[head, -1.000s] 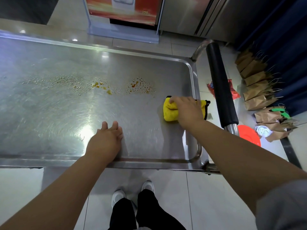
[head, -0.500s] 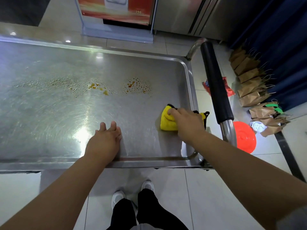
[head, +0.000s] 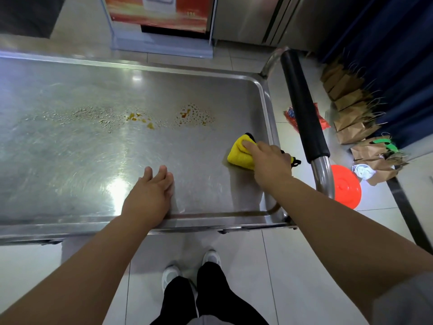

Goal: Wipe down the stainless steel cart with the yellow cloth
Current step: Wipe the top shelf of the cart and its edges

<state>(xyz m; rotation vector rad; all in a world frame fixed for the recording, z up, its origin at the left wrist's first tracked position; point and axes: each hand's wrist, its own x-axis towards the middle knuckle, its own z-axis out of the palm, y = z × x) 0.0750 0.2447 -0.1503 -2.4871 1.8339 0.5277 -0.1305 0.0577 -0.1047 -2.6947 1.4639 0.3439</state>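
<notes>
The stainless steel cart point(head: 70, 160) has a flat tray top with a raised rim. My right hand point(head: 269, 163) grips the folded yellow cloth point(head: 241, 153) and presses it on the top near the right rim. My left hand point(head: 150, 195) rests flat on the top by the front edge, its fingers straight. Orange-brown splatter point(head: 194, 116) lies beyond the cloth. More yellow specks point(head: 140, 118) and small droplets point(head: 82, 113) trail to the left.
The cart's black-sleeved handle point(head: 304, 113) runs along the right end. On the floor to the right lie brown paper bags point(head: 351, 113), an orange round lid point(head: 344, 186) and a red packet point(head: 321, 118). A steel cabinet point(head: 246, 17) stands behind.
My right hand drew the cloth toward the front edge, then pushed it back away along the right rim. My left hand stayed in place.
</notes>
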